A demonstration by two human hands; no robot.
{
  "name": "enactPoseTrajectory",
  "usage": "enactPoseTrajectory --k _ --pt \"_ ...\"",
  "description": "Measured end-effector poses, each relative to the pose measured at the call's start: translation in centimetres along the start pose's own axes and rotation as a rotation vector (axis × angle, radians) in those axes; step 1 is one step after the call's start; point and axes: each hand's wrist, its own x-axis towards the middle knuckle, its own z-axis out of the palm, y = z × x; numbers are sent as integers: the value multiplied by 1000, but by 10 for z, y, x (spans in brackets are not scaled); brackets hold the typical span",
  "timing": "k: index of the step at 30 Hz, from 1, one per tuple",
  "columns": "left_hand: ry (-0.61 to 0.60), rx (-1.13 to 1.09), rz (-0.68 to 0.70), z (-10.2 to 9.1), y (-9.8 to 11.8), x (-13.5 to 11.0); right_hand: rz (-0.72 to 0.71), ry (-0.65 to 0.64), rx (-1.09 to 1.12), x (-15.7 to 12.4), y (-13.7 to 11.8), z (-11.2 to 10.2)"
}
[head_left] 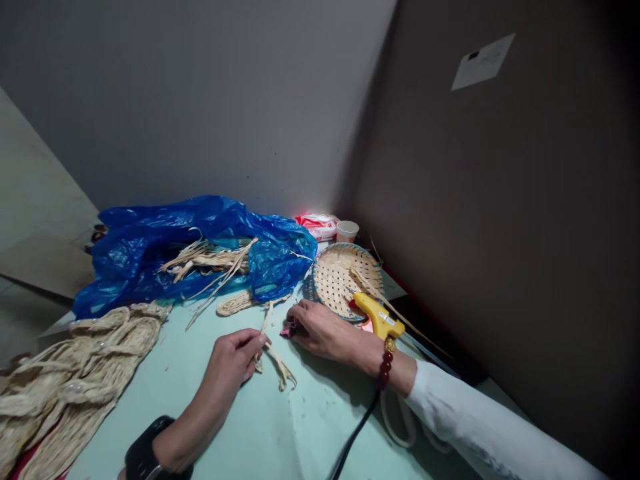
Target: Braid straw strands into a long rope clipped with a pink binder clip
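Note:
My left hand (pixel 233 360) is closed in a pinch on a pale straw strip (pixel 283 371). Its loose ends hang past my fingertips over the pale green table. Beside it, my right hand (pixel 320 330) is curled low over the tabletop, its fingers around a small dark and pinkish thing (pixel 287 329) that is mostly hidden. Just beyond my right hand stands a round woven bamboo basket (pixel 333 270). A yellow glue gun (pixel 379 316) leans at the basket's near side, above my right wrist.
A blue plastic bag (pixel 150 233) spreads along the wall with a bundle of straw strips (pixel 210 259) in it. Braided straw pieces (pixel 95 360) are heaped at the left. A paper cup (pixel 347 231) and a red-white packet (pixel 320 227) stand at the back. A black cord (pixel 357 430) crosses the table.

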Motion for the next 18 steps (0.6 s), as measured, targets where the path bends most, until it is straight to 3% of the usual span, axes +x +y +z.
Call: enactPoseTrajectory --k 8,18 --pt "0 -10 0 6 5 1 53 85 -3 6 2 5" --pt "-27 -11 3 4 -4 6 -11 -20 16 0 -10 -1"
